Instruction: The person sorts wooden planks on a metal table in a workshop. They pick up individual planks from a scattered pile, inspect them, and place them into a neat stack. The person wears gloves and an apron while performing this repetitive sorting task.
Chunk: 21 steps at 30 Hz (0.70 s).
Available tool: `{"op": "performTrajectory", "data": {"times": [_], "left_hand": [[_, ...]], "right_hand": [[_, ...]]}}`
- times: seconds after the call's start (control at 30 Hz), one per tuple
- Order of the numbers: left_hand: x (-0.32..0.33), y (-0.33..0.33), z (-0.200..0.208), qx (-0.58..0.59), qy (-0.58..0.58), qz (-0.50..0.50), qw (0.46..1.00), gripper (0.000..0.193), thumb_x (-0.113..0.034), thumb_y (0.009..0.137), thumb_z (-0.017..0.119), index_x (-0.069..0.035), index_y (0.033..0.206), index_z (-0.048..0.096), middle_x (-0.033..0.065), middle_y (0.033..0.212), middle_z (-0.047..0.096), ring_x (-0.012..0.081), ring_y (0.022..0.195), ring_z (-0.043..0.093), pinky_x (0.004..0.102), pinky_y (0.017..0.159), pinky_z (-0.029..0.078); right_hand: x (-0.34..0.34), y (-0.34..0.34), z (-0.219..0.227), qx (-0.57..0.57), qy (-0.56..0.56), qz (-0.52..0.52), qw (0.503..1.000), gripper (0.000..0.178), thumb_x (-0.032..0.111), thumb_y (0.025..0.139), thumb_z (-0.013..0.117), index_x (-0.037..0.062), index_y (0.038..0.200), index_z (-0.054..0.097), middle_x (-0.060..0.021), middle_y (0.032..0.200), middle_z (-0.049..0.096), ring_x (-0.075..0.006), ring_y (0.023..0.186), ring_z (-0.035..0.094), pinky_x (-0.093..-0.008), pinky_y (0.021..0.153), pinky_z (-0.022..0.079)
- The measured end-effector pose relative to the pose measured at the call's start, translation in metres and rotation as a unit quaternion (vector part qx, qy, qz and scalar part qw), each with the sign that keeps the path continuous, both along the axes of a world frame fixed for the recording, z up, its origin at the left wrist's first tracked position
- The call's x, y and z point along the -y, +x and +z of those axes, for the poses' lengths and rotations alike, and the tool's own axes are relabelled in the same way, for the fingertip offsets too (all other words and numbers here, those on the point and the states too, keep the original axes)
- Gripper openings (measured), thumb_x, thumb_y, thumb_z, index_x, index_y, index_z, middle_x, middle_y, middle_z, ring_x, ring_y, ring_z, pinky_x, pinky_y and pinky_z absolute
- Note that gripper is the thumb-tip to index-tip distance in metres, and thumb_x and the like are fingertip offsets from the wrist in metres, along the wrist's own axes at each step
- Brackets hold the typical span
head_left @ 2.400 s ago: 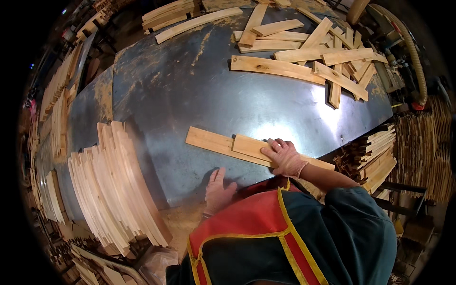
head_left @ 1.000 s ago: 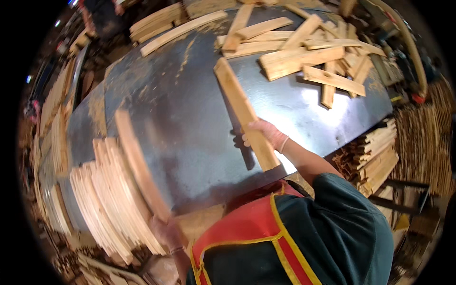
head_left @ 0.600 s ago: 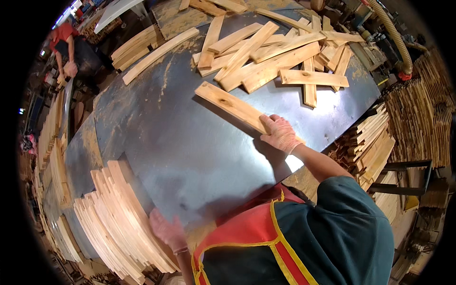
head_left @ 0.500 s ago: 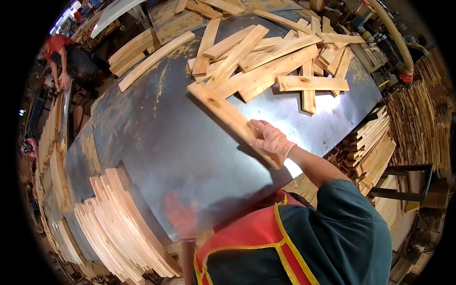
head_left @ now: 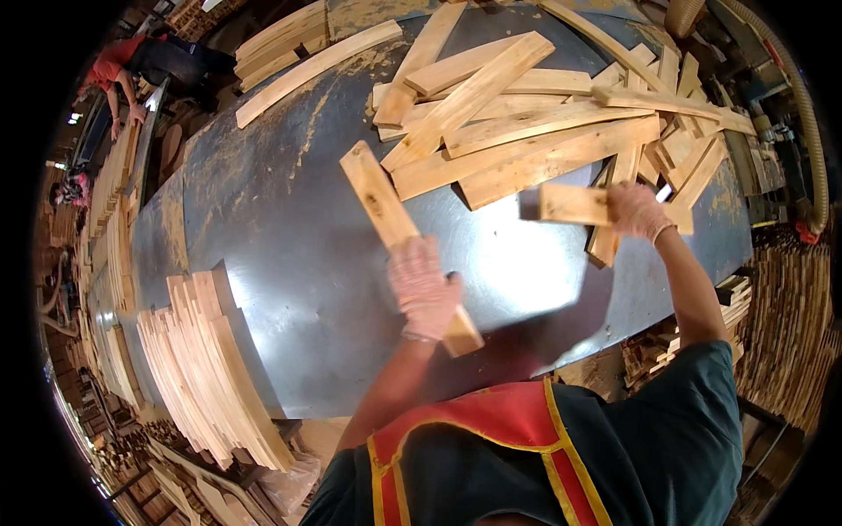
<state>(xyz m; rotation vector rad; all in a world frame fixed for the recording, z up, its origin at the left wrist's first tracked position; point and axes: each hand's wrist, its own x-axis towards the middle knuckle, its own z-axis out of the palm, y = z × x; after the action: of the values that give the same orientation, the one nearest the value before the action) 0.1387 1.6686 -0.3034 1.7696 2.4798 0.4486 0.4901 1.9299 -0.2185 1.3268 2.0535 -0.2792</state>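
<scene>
Left hand (head_left: 424, 285) on a long board (head_left: 373, 193), right hand (head_left: 638, 210) on a short board (head_left: 570, 203); loose pile noted

Head view. The left hand lies over the long board, which slants away from the body across the metal table (head_left: 298, 228); whether its fingers hook under the edge is hidden. The right hand grasps the short board, at the near side of a pile of boards (head_left: 561, 162). Motion blur leaves it unclear whether that piece rests on the pile or is held just above it.

Chief risk, in my judgement: boards beyond the right hand cross and overlap, so pulling one could drag or tip its neighbours. The long board could also slide or swivel if the left hand bears unevenly, the table looking smooth, with sawdust (head_left: 311, 131) beyond that hand. Left of the left hand, a stack of strips (head_left: 210, 368) has uneven ends; a knock might spread it.

Containers: no box or bin can be made out near either hand. Clear plastic (head_left: 303, 482), nearer the body than the left hand, may be a bag; its contents cannot be told.
</scene>
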Motion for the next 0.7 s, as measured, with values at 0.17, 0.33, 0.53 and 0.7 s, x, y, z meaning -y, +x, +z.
{"op": "performTrajectory", "data": {"times": [0.17,0.33,0.53,0.7], "left_hand": [[0.051,-0.068,-0.026,0.074,-0.059,0.201,0.975,0.078,-0.024,0.086,0.068,-0.008,0.158,0.044,0.0163,0.149,0.054,0.0374,0.136,0.056,0.0440,0.111,0.049],[0.045,-0.069,0.050,0.770,0.072,0.148,0.616,0.079,-0.010,0.085,0.063,-0.007,0.160,0.041,0.0106,0.146,0.055,0.0274,0.129,0.060,0.0394,0.108,0.051],[0.038,-0.052,0.019,0.780,0.077,0.228,0.578,0.079,-0.011,0.086,0.071,-0.005,0.158,0.039,0.0137,0.136,0.061,0.0324,0.124,0.062,0.0455,0.110,0.052],[0.049,-0.064,0.003,0.860,0.049,0.209,0.463,0.073,-0.025,0.088,0.074,0.000,0.151,0.045,0.0184,0.133,0.064,0.0362,0.116,0.067,0.0479,0.102,0.057]], "right_hand": [[0.033,-0.118,0.062,-0.205,-0.112,-0.002,0.972,0.082,0.061,0.078,0.074,-0.0002,0.131,0.062,-0.0218,0.112,0.072,-0.0335,0.103,0.071,-0.0449,0.092,0.057],[0.040,-0.242,0.003,-0.493,-0.146,-0.235,0.825,0.084,0.065,0.079,0.075,-0.0061,0.122,0.064,-0.0233,0.106,0.073,-0.0305,0.100,0.071,-0.0414,0.089,0.056],[0.037,-0.299,0.003,-0.519,-0.163,-0.029,0.839,0.080,0.065,0.087,0.071,-0.0005,0.133,0.064,-0.0243,0.115,0.073,-0.0346,0.109,0.070,-0.0411,0.096,0.055],[-0.116,-0.179,0.000,-0.288,0.120,0.037,0.949,0.084,0.072,0.084,0.070,0.0154,0.145,0.061,-0.0155,0.144,0.062,-0.0341,0.136,0.056,-0.0476,0.112,0.045]]}}
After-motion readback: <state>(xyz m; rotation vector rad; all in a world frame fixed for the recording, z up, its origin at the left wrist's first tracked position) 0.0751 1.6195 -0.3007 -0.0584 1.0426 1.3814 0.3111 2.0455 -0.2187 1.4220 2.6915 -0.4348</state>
